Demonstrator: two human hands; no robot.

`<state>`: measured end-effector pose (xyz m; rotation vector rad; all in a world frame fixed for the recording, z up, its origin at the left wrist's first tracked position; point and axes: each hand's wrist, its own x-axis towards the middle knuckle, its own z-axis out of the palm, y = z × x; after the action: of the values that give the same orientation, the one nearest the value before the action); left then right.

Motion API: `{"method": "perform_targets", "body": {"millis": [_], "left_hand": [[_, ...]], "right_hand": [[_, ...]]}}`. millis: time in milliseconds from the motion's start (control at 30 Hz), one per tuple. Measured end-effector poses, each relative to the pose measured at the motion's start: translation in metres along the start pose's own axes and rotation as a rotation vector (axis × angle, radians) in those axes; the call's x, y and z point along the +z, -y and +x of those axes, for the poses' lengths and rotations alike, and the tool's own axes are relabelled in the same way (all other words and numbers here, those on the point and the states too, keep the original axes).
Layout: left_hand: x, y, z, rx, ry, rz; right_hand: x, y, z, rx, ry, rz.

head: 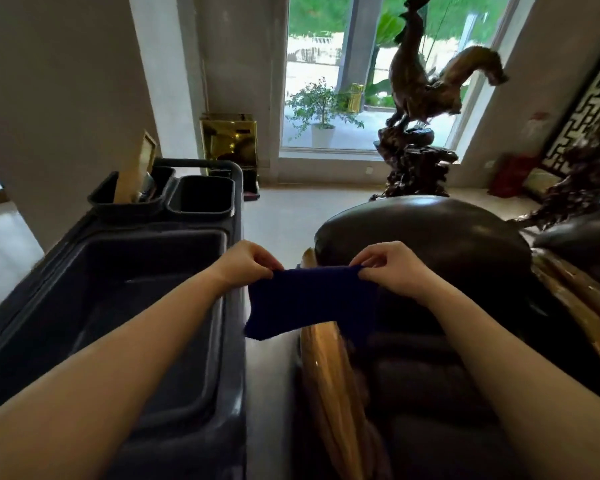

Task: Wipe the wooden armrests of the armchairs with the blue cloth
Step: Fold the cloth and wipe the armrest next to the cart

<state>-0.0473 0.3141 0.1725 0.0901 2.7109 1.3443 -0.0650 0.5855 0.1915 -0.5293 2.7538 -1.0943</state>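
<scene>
A dark blue cloth [312, 303] hangs stretched between my two hands. My left hand [246, 263] pinches its upper left corner and my right hand [392, 268] pinches its upper right corner. The cloth hangs in the air just above the near wooden armrest [329, 382], a glossy golden-brown rail on the left side of a dark leather armchair [440, 244]. The cloth's lower edge hides part of that armrest. A second wooden armrest [575, 306] shows at the right edge of the chair.
A dark plastic cleaning cart [146, 306] with a deep tray and two small bins stands at my left, close beside the chair. A large carved rooster sculpture [420, 109] stands behind the chair before a window. A gold bin [229, 140] is by the wall.
</scene>
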Motion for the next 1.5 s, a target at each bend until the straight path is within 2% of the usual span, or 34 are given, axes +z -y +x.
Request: {"method": "perform_targets", "body": {"millis": [200, 367, 633, 867, 1067, 1167, 1200, 1300, 1333, 1367, 1433, 1500], "left_hand": [[0.102, -0.015, 0.004, -0.077, 0.024, -0.02], [0.159, 0.007, 0.015, -0.148, 0.11, -0.013], [0.245, 0.116, 0.068, -0.398, 0.174, -0.051], [0.291, 0.189, 0.153, -0.503, 0.22, -0.063], [0.31, 0.222, 0.225, -0.471, 0.088, -0.039], [0.318, 0.233, 0.245, -0.421, 0.011, -0.007], [0.323, 0.235, 0.246, -0.374, -0.079, 0.048], [0.347, 0.242, 0.228, -0.141, -0.507, 0.381], [0.359, 0.242, 0.219, -0.082, -0.542, 0.451], [0.373, 0.243, 0.211, -0.034, -0.488, 0.493], [0.404, 0.254, 0.2, 0.005, -0.29, 0.625], [0.427, 0.268, 0.197, -0.047, -0.171, 0.712]], "right_hand": [[-0.016, -0.097, -0.046, 0.106, -0.01, 0.009], [0.008, -0.161, -0.053, 0.189, 0.074, 0.076], [0.094, -0.263, -0.006, 0.336, 0.242, 0.142], [0.145, -0.345, 0.074, 0.405, 0.349, 0.121], [0.181, -0.403, 0.149, 0.414, 0.31, 0.149], [0.196, -0.419, 0.179, 0.415, 0.198, 0.151], [0.2, -0.422, 0.183, 0.391, 0.095, 0.15], [0.219, -0.425, 0.173, 0.259, -0.434, 0.045], [0.23, -0.423, 0.164, 0.22, -0.529, 0.013], [0.245, -0.419, 0.154, 0.184, -0.526, -0.001], [0.279, -0.415, 0.138, 0.106, -0.326, -0.039], [0.308, -0.42, 0.13, 0.071, -0.133, -0.07]]}}
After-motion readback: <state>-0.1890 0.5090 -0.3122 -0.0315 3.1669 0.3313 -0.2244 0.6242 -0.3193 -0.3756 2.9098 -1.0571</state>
